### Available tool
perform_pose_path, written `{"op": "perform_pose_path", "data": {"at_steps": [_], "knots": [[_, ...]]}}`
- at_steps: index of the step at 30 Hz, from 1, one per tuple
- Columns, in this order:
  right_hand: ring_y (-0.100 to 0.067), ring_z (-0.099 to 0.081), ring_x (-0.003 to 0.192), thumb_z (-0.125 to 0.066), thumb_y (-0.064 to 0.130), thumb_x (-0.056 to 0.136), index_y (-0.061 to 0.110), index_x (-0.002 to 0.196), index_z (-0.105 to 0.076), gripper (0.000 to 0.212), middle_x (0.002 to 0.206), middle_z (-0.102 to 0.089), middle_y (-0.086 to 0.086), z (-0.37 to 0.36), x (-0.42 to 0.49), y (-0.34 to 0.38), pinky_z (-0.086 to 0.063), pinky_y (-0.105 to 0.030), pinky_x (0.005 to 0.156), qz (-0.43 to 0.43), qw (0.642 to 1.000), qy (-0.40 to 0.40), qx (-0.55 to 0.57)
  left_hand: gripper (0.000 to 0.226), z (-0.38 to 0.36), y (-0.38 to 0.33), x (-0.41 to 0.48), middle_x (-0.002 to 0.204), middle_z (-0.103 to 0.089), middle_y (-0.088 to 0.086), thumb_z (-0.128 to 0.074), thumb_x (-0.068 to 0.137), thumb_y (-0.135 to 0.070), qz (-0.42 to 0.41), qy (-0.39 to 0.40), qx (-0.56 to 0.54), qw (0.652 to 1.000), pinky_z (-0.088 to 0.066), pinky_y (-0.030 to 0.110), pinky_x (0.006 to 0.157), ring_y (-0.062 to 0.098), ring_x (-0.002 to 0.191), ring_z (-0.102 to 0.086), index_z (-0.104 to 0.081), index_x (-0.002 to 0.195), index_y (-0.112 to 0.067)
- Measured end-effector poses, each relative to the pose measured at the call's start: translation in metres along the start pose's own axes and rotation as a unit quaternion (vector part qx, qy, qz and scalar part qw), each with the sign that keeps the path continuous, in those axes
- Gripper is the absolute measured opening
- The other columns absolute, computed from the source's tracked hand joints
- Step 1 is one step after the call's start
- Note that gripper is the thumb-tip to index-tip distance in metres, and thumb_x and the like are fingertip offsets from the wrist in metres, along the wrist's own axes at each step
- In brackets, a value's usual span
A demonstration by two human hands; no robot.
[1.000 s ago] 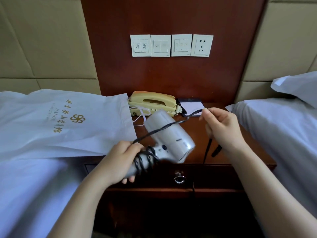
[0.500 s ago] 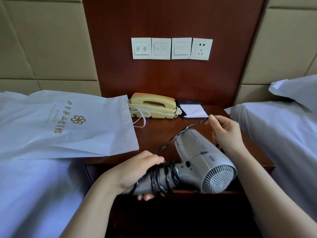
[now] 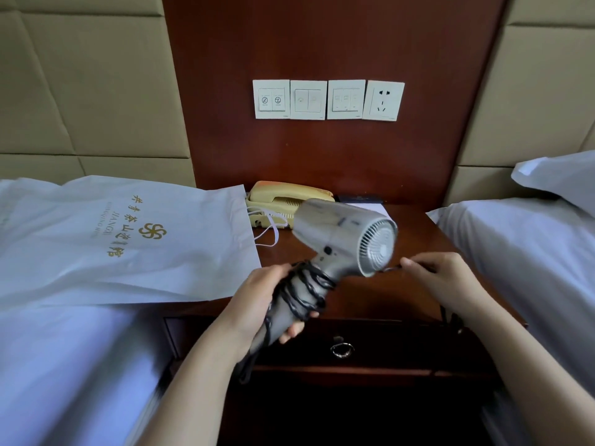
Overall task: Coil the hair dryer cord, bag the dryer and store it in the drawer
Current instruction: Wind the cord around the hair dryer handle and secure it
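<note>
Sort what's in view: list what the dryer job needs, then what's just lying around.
Needed: hair dryer, its cord wound on the handle, white bag, drawer, left hand, right hand.

Lying about: telephone, notepad, wall switches, socket, pillow.

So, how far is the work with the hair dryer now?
Several loops of cord already sit around the handle of the hair dryer, which the left hand grips. The right hand pinches the loose end, so coiling is unfinished. The white bag lies flat and the drawer is closed: bagging and storing remain.
</note>
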State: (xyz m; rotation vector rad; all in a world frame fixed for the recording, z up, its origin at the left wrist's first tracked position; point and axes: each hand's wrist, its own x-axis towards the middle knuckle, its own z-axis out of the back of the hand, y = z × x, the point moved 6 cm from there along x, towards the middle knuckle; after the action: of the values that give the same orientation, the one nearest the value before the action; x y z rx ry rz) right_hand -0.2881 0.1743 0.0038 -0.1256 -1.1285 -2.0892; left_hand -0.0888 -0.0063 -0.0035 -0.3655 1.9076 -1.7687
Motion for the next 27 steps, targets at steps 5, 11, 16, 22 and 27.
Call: {"op": "perform_pose_path", "data": {"at_steps": [5, 11, 16, 22, 27], "knots": [[0.000, -0.051, 0.057, -0.061, 0.029, 0.088, 0.026, 0.062, -0.066, 0.027, 0.062, -0.062, 0.007, -0.023, -0.016, 0.008, -0.039, -0.020, 0.060, 0.038, 0.985, 0.159, -0.059, 0.049, 0.019, 0.015, 0.021, 0.054, -0.062, 0.015, -0.043, 0.091, -0.039, 0.057, -0.001, -0.112, 0.992, -0.037, 0.018, 0.029, 0.021, 0.028, -0.048, -0.064, 0.070, 0.000], [-0.006, -0.055, 0.062, -0.059, 0.030, 0.089, 0.021, 0.066, -0.063, 0.025, 0.063, -0.061, 0.004, -0.044, -0.031, 0.043, -0.043, -0.024, 0.064, 0.101, 0.967, 0.215, -0.090, 0.040, 0.031, 0.018, 0.022, 0.057, -0.062, 0.014, -0.029, 0.091, -0.023, -0.009, -0.029, -0.268, 0.963, -0.034, 0.014, 0.030, 0.017, 0.031, -0.045, -0.061, 0.082, 0.000], [-0.018, -0.052, 0.061, -0.053, 0.032, 0.092, 0.012, 0.067, -0.053, 0.032, 0.062, -0.054, -0.002, -0.054, -0.040, 0.072, -0.046, -0.038, 0.064, 0.175, 0.953, 0.222, -0.109, 0.044, 0.039, 0.021, 0.026, 0.058, -0.059, 0.012, -0.031, 0.092, -0.035, 0.009, -0.045, -0.302, 0.952, -0.035, 0.013, 0.030, 0.015, 0.033, -0.045, -0.059, 0.084, -0.003], [-0.025, -0.048, 0.053, -0.038, 0.043, 0.094, 0.018, 0.072, -0.050, 0.036, 0.058, -0.051, 0.001, -0.050, -0.055, 0.111, -0.040, -0.036, 0.049, 0.284, 0.925, 0.166, -0.188, 0.058, 0.045, 0.023, 0.028, 0.059, -0.059, 0.011, -0.031, 0.093, -0.053, 0.006, -0.083, -0.281, 0.956, -0.036, 0.014, 0.030, 0.013, 0.031, -0.046, -0.061, 0.087, -0.003], [-0.029, -0.048, 0.045, -0.035, 0.040, 0.092, 0.014, 0.072, -0.057, 0.039, 0.051, -0.051, 0.001, -0.043, -0.063, 0.134, -0.041, -0.035, 0.037, 0.356, 0.907, 0.105, -0.201, 0.050, 0.050, 0.021, 0.026, 0.063, -0.063, 0.015, -0.043, 0.092, -0.047, -0.027, -0.211, -0.147, 0.966, -0.039, 0.018, 0.035, 0.017, 0.034, -0.049, -0.063, 0.097, -0.002]]}}
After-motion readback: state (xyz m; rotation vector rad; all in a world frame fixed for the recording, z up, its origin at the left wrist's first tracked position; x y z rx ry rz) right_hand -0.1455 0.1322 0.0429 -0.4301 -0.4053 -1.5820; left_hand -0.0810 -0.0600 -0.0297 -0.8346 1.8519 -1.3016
